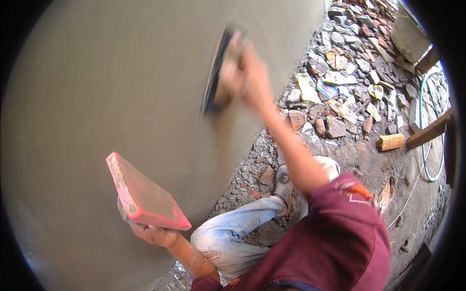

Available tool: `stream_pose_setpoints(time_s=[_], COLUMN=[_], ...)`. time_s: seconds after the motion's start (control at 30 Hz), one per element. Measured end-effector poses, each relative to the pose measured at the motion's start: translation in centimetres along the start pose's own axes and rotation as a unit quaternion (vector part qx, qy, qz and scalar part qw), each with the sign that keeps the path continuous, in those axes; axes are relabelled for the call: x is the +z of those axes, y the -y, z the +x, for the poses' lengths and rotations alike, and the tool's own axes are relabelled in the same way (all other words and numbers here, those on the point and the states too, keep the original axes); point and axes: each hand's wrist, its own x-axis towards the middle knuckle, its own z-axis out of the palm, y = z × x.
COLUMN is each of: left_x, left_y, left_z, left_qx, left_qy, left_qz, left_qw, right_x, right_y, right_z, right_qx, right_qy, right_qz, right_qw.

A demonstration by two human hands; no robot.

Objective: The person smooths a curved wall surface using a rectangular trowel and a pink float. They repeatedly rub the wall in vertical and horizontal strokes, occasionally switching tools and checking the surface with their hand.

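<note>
A smooth grey cement surface [97, 72] fills the left and middle of the view. My right hand [240, 72], blurred by motion, grips a flat trowel with a dark edge [213, 82] against that surface in the upper middle. My left hand [155, 235], lower left, holds a pink-edged rectangular board [148, 191] from beneath; grey plaster is smeared on it.
Rubble [349, 82] with paper scraps lines the surface's right edge. A grey bucket [407, 29], wooden posts [427, 131], a yellow block [391, 142] and a pale green hose [424, 165] are at right. My bent jeans leg [228, 242] and shoe [284, 186] show below.
</note>
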Motion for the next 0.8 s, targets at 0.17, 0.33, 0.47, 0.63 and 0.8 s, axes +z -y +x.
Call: stream_pose_setpoints(time_s=[0.17,0.33,0.47,0.63,0.8], left_x=[1.8,3.0,3.0,4.2,7.1], left_y=[-1.0,-1.4,-2.3,-3.0,-2.2], left_z=[1.1,1.0,1.3,2.9,4.1], left_qx=[-0.009,-0.072,-0.145,-0.137,-0.154], left_qy=[-0.057,-0.081,-0.069,-0.039,-0.037], left_qz=[0.075,-0.1,-0.167,-0.174,-0.153], left_qw=[0.996,0.989,0.973,0.974,0.975], right_x=[6.1,-0.6,-6.9,-3.4,5.1], right_y=[4.5,-0.2,-6.1,-4.1,-0.6], right_z=[-23.6,-7.2,13.4,5.5,-21.8], right_qx=[0.0,0.043,-0.005,-0.029,0.032], right_qy=[0.243,0.017,-0.079,0.02,0.102], right_qz=[-0.02,0.035,-0.012,-0.06,0.003], right_qw=[0.97,0.998,0.997,0.998,0.994])
